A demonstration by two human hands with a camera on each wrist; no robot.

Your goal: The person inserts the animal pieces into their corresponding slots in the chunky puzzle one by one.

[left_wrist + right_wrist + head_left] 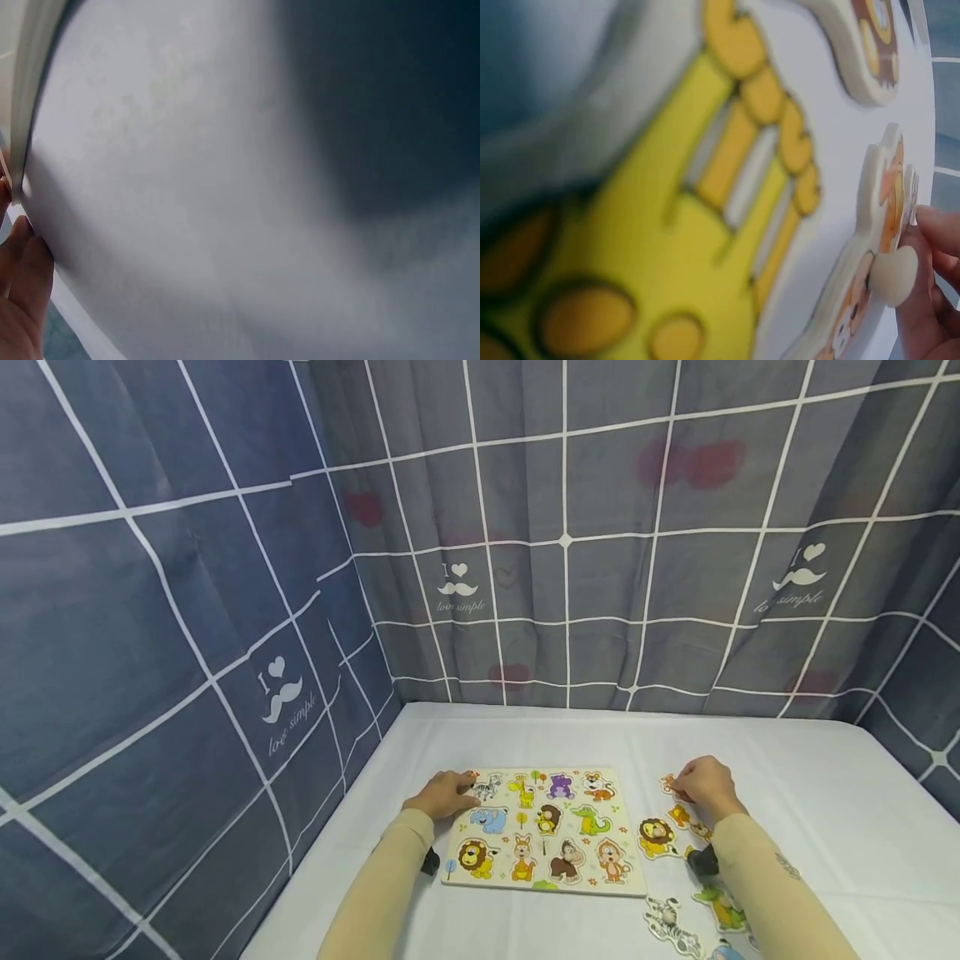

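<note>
A pale animal puzzle board (517, 893) lies flat on the table, with animal pictures in rows. My left hand (442, 795) rests at its upper left edge, thumb and fingertips touching the board beside the zebra picture. The left wrist view shows these fingers (30, 274) by the board's edge. To the right of the board, my right hand (707, 783) pinches a small orange-brown puzzle piece (667, 783), partly hidden by the fingers. Close below that hand lie an orange animal piece (678, 815) and a lion piece (657, 837). A round knob (894, 276) shows near my right fingers.
Nearer me on the white table (555, 735) lie a zebra piece (672, 928), a crocodile piece (720, 908) and a partly cut-off blue piece (726, 952). My right forearm overlaps some loose pieces. Dark checked curtains (525, 585) stand behind and at the sides.
</note>
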